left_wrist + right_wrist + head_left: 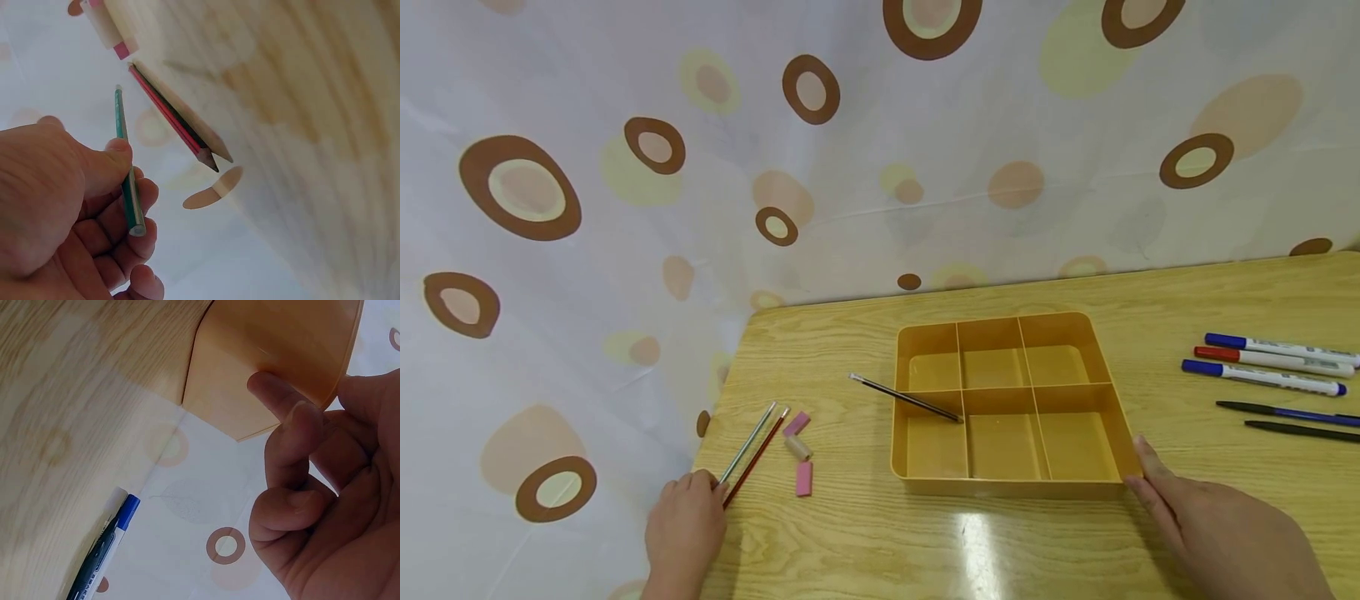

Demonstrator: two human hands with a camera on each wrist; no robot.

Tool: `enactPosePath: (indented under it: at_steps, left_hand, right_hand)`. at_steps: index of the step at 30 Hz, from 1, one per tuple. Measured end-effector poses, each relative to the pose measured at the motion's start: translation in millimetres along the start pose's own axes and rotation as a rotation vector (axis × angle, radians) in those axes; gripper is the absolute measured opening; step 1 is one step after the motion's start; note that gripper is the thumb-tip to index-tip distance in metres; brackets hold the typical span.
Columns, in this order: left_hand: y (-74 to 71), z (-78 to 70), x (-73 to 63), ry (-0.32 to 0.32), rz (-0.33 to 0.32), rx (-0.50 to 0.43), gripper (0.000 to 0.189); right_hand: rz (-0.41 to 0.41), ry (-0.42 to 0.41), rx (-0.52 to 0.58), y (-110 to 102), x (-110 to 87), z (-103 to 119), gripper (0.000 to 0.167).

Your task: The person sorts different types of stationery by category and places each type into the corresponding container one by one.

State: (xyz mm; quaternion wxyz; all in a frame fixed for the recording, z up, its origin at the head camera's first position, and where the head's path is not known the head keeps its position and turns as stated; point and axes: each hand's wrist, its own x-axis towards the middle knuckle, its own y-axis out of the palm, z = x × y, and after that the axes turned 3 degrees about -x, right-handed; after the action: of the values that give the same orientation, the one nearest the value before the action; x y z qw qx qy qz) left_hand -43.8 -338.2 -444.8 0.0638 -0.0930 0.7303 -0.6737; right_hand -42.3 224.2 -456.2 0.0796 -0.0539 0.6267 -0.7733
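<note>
The green pencil (130, 199) is at the far left of the table, in the left hand (685, 521), pinched between the thumb and curled fingers near one end, while its other end points away from the person; whether it is clear of the wood is hard to tell. A light pinch should be enough for so thin a shaft, though a hold closer to its middle would probably swing less. Just beside it lies the red pencil (757, 456), near enough to be nudged, so lifting straight up seems safer than sliding sideways. Next come two pink erasers (804, 479) and a beige piece (799, 448), best given room by the knuckles. Well to the right sits the six-compartment tray (1015, 489); its near right corner is lightly gripped by the right hand (1232, 525), thumb and index finger closed about the outside walls, the other fingers bent and holding nothing. That grip suits steadying, provided it does not shove the tray. A black pencil (910, 400) leans across the left rim into the near left compartment, so anything passing there should stay above its protruding end. Farther right, three markers (1273, 362) lie apart from both hands.
</note>
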Motion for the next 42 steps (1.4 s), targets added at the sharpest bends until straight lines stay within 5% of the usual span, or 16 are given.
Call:
enactPosePath:
  at_steps: [5,16,23,31,42]
  left_hand:
    - [-1.1,-3.9,-1.6,0.065,-0.105,0.006,0.018]
    - [-3.6,-22.0,-2.9,0.367,-0.610,0.010,0.016]
    - [-6.4,-28.8,-2.0,0.470,-0.739,-0.006,0.030]
    - [-12.6,-48.7,5.8,0.638,-0.973,-0.094,0.040]
    - [-19.7,-71.0,13.8,0.788,-1.058,-0.105,0.036]
  right_hand:
    - [0.025,0.002,0.002,-4.3,-0.5,3.7,0.059]
    - [0.052,0.006,0.006,-6.5,0.1,4.3,0.058]
    - [0.055,0.003,0.002,-5.8,-0.1,4.2,0.059]
    - [0.037,0.003,0.000,-4.5,-0.2,3.8,0.059]
    - [0.013,-0.003,0.004,-3.1,-0.7,3.8,0.058]
